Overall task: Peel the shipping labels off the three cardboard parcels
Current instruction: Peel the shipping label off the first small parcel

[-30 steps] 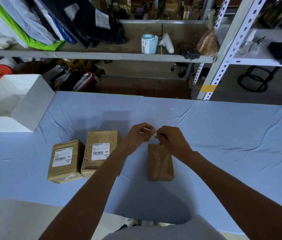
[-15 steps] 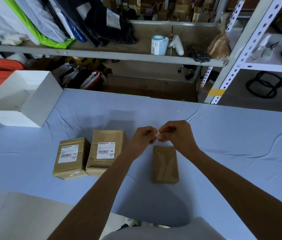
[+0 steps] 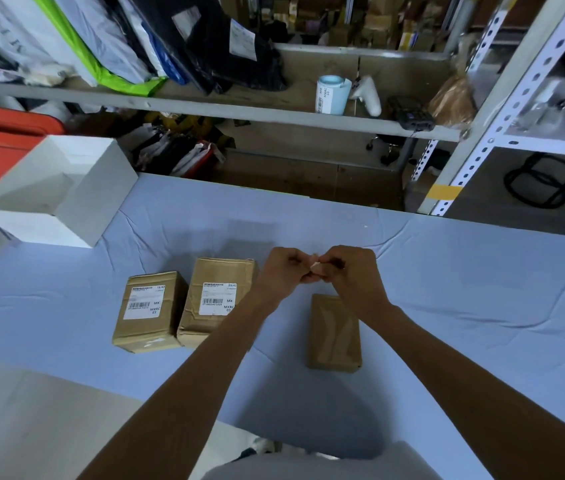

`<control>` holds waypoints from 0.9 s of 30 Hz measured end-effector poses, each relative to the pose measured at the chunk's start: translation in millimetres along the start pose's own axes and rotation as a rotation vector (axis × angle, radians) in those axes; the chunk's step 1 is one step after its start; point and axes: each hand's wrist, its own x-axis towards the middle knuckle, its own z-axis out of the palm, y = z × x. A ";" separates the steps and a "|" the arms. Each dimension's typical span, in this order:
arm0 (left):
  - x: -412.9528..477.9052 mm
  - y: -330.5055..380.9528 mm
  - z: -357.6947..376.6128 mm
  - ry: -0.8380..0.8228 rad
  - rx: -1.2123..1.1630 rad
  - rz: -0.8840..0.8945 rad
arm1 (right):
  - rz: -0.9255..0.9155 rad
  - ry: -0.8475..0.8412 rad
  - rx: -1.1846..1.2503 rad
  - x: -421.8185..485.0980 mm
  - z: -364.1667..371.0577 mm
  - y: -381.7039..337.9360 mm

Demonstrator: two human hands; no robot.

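Since a second ago the left hand [image 3: 284,271] and the right hand [image 3: 352,277] have drawn together and curled tighter, and less of the white scrap between them shows. We see the table [image 3: 482,289], under a blue cloth, spread beneath both forearms. A white box [image 3: 66,202] stands well off to the left of the left hand, near the far edge. Three parcels lie on the cloth. The bare parcel [image 3: 334,334] lies just below the right hand. The middle parcel [image 3: 215,299] is beside the left wrist, with its white label [image 3: 218,298] still on. The left parcel [image 3: 146,313] sits further left, close against it, with its own label [image 3: 144,301] in place. Both hands are raised above the cloth, knuckles almost touching. Each has its fingers curled, and together they pinch the crumpled label [image 3: 315,268] at their fingertips.
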 end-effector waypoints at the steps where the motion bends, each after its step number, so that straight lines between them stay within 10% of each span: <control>1: -1.3 1.8 -0.2 0.006 -0.009 -0.013 | -0.009 -0.027 -0.036 1.6 -1.2 0.2; 27: -55.9 1.0 -46.2 0.300 0.018 -0.224 | -0.285 -0.245 -0.142 -11.0 46.2 -34.7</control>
